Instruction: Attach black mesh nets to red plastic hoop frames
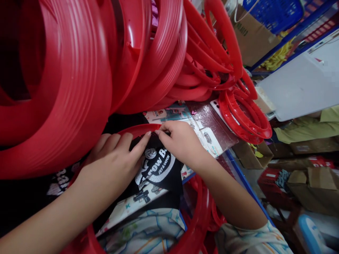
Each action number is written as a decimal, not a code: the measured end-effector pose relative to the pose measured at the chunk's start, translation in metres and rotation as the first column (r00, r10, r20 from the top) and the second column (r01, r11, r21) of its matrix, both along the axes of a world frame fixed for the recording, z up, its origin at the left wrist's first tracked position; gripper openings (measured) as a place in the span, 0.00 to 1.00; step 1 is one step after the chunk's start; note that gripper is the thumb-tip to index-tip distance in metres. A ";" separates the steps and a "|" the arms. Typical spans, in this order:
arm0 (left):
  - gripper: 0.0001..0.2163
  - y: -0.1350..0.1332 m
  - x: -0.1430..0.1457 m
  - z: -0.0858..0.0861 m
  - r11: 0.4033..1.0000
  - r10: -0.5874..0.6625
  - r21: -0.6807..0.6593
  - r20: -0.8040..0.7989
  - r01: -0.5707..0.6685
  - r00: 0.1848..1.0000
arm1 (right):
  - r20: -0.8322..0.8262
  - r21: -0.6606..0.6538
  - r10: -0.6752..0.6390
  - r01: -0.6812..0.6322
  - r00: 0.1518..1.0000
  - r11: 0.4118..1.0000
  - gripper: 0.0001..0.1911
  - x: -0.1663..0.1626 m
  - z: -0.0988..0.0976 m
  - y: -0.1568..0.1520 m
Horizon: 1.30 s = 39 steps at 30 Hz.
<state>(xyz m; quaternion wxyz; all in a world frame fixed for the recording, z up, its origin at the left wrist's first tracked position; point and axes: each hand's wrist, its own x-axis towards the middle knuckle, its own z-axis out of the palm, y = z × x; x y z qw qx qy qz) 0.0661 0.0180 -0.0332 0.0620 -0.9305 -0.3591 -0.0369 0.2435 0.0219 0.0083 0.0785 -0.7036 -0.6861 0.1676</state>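
A red plastic ring [140,129] lies in front of me, with black printed cloth [173,178] stretched at its near side. White lettering and a ball picture show on the cloth. My left hand [113,160] is closed over the cloth and the ring's edge, its index finger reaching toward the far rim. The thumb and fingers of my right hand [180,141] pinch the cloth's edge at the rim, close to the left fingertip. The left thumb is hidden, and so is much of the ring beneath that hand.
Large red rings [87,70] are heaped at the left and behind. Smaller red rings [243,116] lie at the table's right, beside a phone [215,106]. Printed card sheets [212,141] cover part of the table. Cardboard boxes [312,187] stand on the right; another red ring [197,218] is near my lap.
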 end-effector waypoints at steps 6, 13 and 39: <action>0.23 0.000 0.002 0.001 0.997 0.011 0.071 0.029 -0.013 1.000 | 0.123 -0.014 -0.008 0.010 0.992 1.000 0.13 -0.004 -0.001 0.002; 0.22 0.000 0.001 0.000 0.995 -0.001 0.103 0.057 -0.005 0.998 | 0.171 0.001 0.024 -0.025 0.985 1.000 0.13 -0.005 0.000 0.000; 0.27 -0.001 0.000 0.002 0.991 -0.013 0.132 0.008 0.012 1.000 | 0.054 -0.008 -0.118 0.118 0.992 0.993 0.09 0.013 0.004 -0.013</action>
